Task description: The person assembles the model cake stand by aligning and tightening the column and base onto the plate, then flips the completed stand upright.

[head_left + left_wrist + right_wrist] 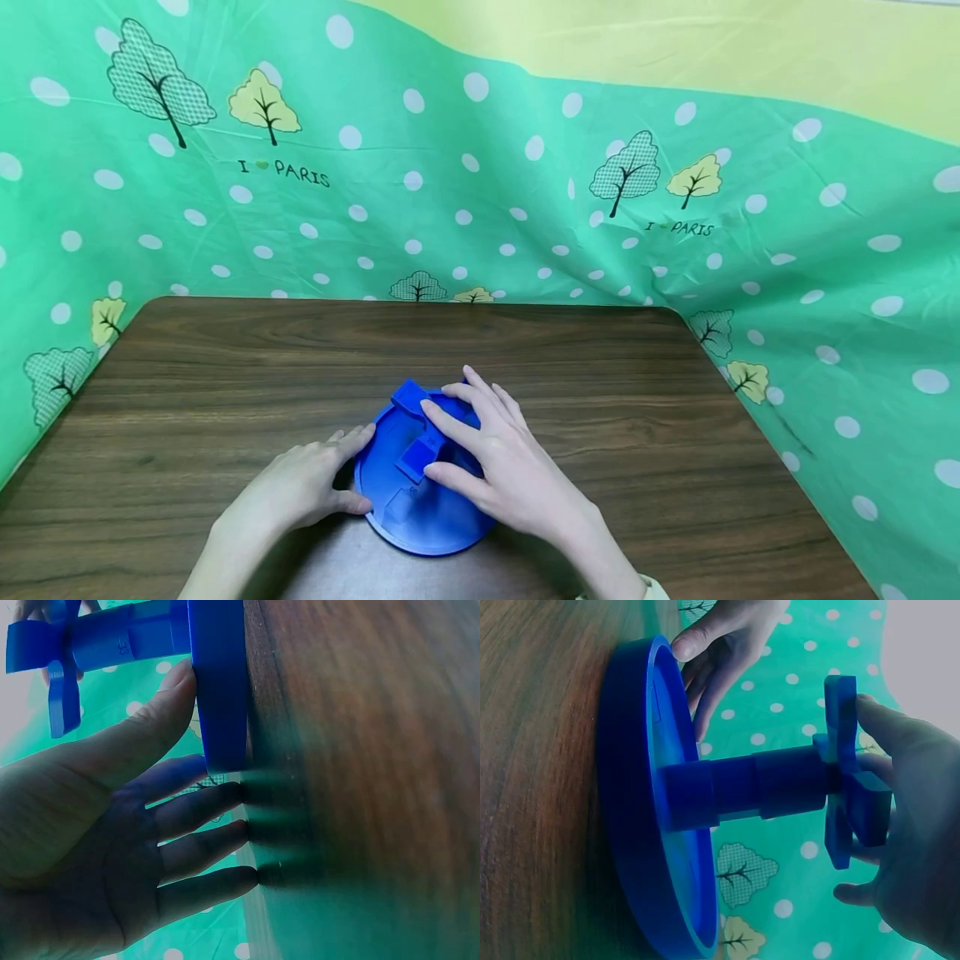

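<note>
From my end, the head view showed a blue round base [431,529] lying flat on the brown table [600,375], between the person's two hands; the wrist views gave me its side, with a stepped blue column [739,787] rising from its middle to a cross-shaped top [840,784]. I saw the left hand [300,487] spread wide at the base's left edge, its thumb on the rim and its other fingers nearly straight; it touched the base rather than gripping it, and its outer fingertips came down at the table. The right hand [513,467] was loosely spread over the cross-shaped top, its thumb against one arm and its fingers about the others; I could not tell how firmly they pressed. Past the table's far edge hung a green dotted cloth [442,150] with printed trees.
</note>
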`<action>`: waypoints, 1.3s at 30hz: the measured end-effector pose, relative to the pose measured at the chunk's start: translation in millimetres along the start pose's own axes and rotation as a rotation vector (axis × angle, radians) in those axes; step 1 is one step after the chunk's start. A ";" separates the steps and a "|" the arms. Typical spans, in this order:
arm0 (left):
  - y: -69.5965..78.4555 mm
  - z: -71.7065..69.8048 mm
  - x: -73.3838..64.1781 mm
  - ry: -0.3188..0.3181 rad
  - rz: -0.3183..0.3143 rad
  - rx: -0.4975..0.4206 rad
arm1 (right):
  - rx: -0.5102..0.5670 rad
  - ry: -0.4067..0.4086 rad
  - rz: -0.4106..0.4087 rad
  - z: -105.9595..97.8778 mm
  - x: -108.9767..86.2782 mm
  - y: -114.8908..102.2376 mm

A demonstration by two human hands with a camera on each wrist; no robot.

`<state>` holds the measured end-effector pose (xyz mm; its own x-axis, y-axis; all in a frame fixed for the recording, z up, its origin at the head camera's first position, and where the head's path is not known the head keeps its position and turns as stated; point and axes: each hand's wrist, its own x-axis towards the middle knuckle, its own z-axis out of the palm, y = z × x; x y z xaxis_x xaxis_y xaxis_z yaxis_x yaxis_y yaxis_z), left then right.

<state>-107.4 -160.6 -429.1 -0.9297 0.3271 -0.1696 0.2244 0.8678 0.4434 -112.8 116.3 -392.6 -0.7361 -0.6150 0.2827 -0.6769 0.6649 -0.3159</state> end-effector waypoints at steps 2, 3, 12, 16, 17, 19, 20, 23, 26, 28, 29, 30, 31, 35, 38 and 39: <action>-0.3 0.6 -0.6 0.000 -0.004 -0.003 | -0.001 -0.002 0.010 0.4 0.0 -1.0; -0.4 0.8 -0.8 -0.001 -0.004 -0.003 | -0.004 -0.003 0.018 0.5 0.2 -1.5; -0.6 0.9 -0.5 -0.003 -0.006 -0.003 | -0.048 0.021 0.096 -2.8 1.1 -2.6; -0.5 0.7 -0.1 -0.002 -0.005 0.001 | -0.051 0.064 0.106 -5.1 2.1 -1.0; -0.5 0.8 -0.2 -0.002 -0.003 0.002 | -0.051 0.073 0.112 -5.9 2.2 -0.7; -0.4 0.8 -0.7 -0.003 -0.004 0.001 | -0.056 0.092 0.115 -7.5 1.7 0.1; -0.4 0.9 -1.0 -0.004 -0.007 -0.004 | -0.061 0.102 0.116 -8.2 1.4 0.5; -0.2 0.8 -1.4 -0.005 -0.001 -0.006 | -0.071 0.123 0.122 -11.0 -0.1 1.5; -0.7 0.7 -1.2 0.001 0.006 -0.009 | -0.060 0.125 0.123 -13.4 -1.0 2.0; -0.9 0.6 -1.2 0.007 0.016 -0.007 | -0.030 0.120 0.132 -14.7 -1.7 2.1; -1.0 0.7 -1.2 0.010 0.019 -0.006 | -0.013 0.117 0.137 -15.1 -2.1 2.1; -1.1 0.8 -1.5 0.011 0.020 -0.008 | 0.006 0.115 0.145 -15.4 -2.4 2.0; -1.0 0.9 -1.6 0.013 0.023 -0.006 | 0.026 0.115 0.155 -15.5 -2.9 2.0; -1.0 0.8 -1.6 0.014 0.025 -0.008 | 0.044 0.157 0.175 -15.4 -3.8 3.5; -0.9 -0.3 -1.4 0.014 0.025 -0.006 | 0.043 0.208 0.153 -13.8 -3.1 8.0; -0.9 -0.6 -1.2 0.014 0.026 -0.004 | 0.050 0.214 0.143 -13.0 -3.0 9.7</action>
<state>-106.6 -162.0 -428.7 -0.9274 0.3446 -0.1455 0.2477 0.8573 0.4513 -117.2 130.1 -384.8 -0.8124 -0.4095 0.4150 -0.5687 0.7133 -0.4095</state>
